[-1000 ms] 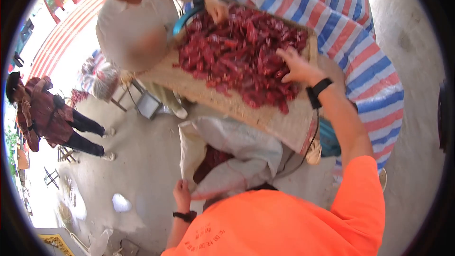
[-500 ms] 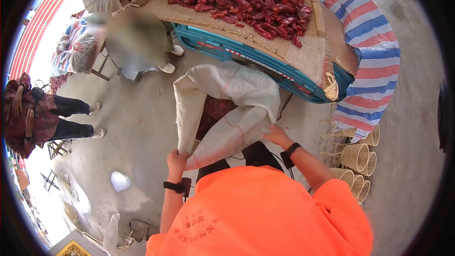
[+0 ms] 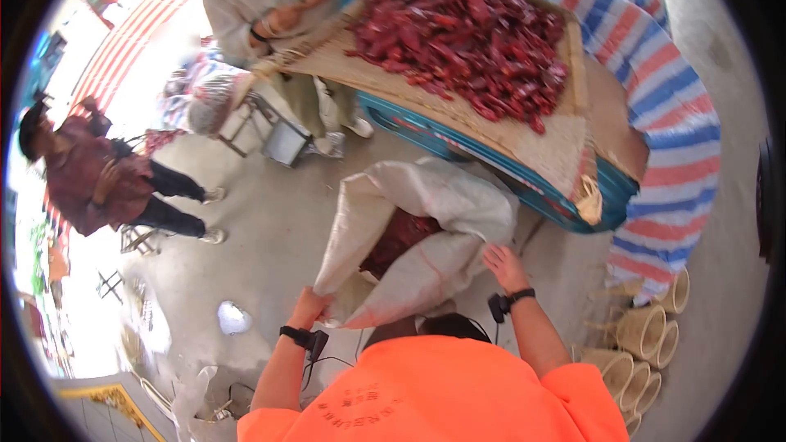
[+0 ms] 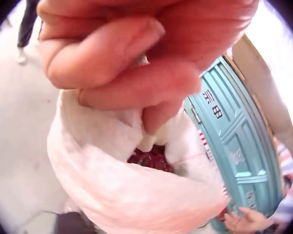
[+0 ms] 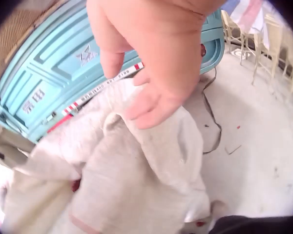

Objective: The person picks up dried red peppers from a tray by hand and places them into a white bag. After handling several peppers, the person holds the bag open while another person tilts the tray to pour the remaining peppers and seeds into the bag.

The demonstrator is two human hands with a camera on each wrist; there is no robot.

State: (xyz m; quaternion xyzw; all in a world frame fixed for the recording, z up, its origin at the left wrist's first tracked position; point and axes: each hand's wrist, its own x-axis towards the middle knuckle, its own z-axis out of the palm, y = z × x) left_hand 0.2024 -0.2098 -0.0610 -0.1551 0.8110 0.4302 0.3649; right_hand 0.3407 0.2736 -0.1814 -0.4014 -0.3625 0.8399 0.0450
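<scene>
A large white woven sack (image 3: pixel 426 274) stands open-mouthed in front of the person, with dark red contents (image 3: pixel 401 237) showing inside. My left hand (image 3: pixel 309 308) grips the sack's near left rim, its fingers curled in the left wrist view. On the opposite side, my right hand (image 3: pixel 506 268) is at the sack's right edge. Its fingers (image 5: pixel 154 109) are loosely extended over the white cloth in the right wrist view, not curled round it. Beyond the sack, a heap of dried red chili peppers (image 3: pixel 467 41) lies on a mat-covered board (image 3: pixel 524 135).
A teal vehicle bed (image 3: pixel 409 124) supports the board. Striped tarpaulin (image 3: pixel 671 147) hangs at right above several wicker stools (image 3: pixel 643 331). Another person (image 3: pixel 270 0) stands across the board. Someone in a dark red top (image 3: pixel 98 168) is at left, and a white bag (image 3: pixel 233 317) lies on the floor.
The right hand has come down from the chili heap to the sack's right edge, gripped it, then loosened its fingers. The left hand keeps its grip. The person opposite has drawn a hand back.
</scene>
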